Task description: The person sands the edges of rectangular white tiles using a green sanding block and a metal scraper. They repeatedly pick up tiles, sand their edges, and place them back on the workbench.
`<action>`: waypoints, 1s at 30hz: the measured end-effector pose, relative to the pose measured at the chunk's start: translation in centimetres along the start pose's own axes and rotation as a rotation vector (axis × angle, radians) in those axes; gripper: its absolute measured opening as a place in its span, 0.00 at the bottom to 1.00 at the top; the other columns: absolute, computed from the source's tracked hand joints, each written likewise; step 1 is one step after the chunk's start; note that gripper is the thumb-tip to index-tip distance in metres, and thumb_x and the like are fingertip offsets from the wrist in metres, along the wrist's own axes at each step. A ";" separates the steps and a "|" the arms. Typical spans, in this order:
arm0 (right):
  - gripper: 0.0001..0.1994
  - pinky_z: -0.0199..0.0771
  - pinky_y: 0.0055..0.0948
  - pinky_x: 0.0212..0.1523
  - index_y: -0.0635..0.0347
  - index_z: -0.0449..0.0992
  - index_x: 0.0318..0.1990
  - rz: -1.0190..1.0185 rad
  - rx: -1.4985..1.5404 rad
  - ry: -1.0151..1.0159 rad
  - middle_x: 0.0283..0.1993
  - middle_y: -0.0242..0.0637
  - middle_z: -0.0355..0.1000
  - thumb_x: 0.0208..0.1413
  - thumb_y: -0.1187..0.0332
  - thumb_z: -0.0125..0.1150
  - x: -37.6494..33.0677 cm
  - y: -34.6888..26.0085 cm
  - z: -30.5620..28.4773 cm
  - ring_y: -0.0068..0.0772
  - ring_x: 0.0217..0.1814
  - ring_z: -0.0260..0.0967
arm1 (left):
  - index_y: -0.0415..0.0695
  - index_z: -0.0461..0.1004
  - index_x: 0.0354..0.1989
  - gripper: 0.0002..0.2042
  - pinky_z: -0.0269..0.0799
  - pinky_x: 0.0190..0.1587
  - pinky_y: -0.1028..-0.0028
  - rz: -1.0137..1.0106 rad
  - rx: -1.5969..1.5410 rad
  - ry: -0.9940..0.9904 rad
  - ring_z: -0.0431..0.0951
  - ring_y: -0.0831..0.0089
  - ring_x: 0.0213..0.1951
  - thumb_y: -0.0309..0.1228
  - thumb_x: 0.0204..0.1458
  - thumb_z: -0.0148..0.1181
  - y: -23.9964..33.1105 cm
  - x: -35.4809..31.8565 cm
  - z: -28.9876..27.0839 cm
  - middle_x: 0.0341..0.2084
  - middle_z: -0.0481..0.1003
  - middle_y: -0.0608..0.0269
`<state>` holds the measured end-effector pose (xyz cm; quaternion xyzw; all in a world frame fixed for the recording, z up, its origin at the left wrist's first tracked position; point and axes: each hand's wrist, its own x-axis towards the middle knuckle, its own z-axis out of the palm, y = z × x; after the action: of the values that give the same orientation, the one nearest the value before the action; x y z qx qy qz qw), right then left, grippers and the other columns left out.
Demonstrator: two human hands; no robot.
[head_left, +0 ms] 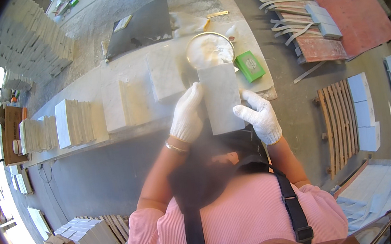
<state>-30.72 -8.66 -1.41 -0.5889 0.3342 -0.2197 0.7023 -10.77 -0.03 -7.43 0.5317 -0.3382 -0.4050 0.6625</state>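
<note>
A pale grey-white marble tile (222, 100) is held upright in front of me, between my two gloved hands. My left hand (186, 116), in a white knit glove, grips its left edge with the fingers pressed together. My right hand (261, 118), gloved alike, holds the right edge between thumb and fingers. Just past the tile's far end is a round, gold-rimmed dish (233, 50) with white stuff in it; the tile covers its near side. Right of the dish, a green box (250, 66) lies on the bench.
Tile stacks (73, 123) stand along the bench (95, 143) to my left. A dark sheet (142, 26) and a yellow strip (217, 14) lie farther back. On the floor to the right are a red platform (318, 51) and a wooden pallet (339, 126) beside white blocks (365, 111).
</note>
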 end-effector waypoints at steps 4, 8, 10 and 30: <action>0.25 0.68 0.31 0.66 0.71 0.71 0.66 -0.019 -0.010 0.038 0.62 0.42 0.76 0.63 0.72 0.63 -1.0 0.6 0.5 0.31 0.63 0.71 | 0.38 0.75 0.61 0.19 0.72 0.61 0.69 -0.090 -0.191 0.058 0.78 0.72 0.55 0.40 0.73 0.49 -1.7 -0.1 0.1 0.54 0.79 0.62; 0.25 0.69 0.31 0.65 0.72 0.71 0.67 -0.019 0.022 0.042 0.61 0.42 0.76 0.63 0.73 0.62 -1.5 0.9 0.5 0.30 0.62 0.72 | 0.38 0.75 0.61 0.20 0.72 0.59 0.71 -0.201 -0.319 -0.074 0.77 0.74 0.54 0.41 0.73 0.50 0.8 -0.5 -0.1 0.53 0.79 0.63; 0.26 0.72 0.31 0.63 0.73 0.69 0.68 -0.047 -0.031 0.037 0.60 0.42 0.76 0.62 0.75 0.61 -1.6 0.9 0.4 0.30 0.61 0.74 | 0.39 0.75 0.61 0.19 0.72 0.58 0.72 -0.285 -0.539 -0.089 0.77 0.75 0.53 0.41 0.73 0.51 2.3 -0.7 0.4 0.52 0.79 0.64; 0.29 0.69 0.32 0.66 0.76 0.67 0.68 -0.109 0.097 0.134 0.62 0.45 0.76 0.61 0.71 0.66 -1.3 1.9 -0.5 0.33 0.63 0.73 | 0.35 0.73 0.63 0.24 0.70 0.59 0.72 -0.463 -0.316 -0.251 0.75 0.77 0.53 0.42 0.68 0.59 2.7 -3.8 0.7 0.54 0.78 0.63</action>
<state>-32.13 -7.73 -3.05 -0.5553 0.3368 -0.3122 0.6933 -12.58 3.38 -4.67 0.4306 -0.2200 -0.6552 0.5804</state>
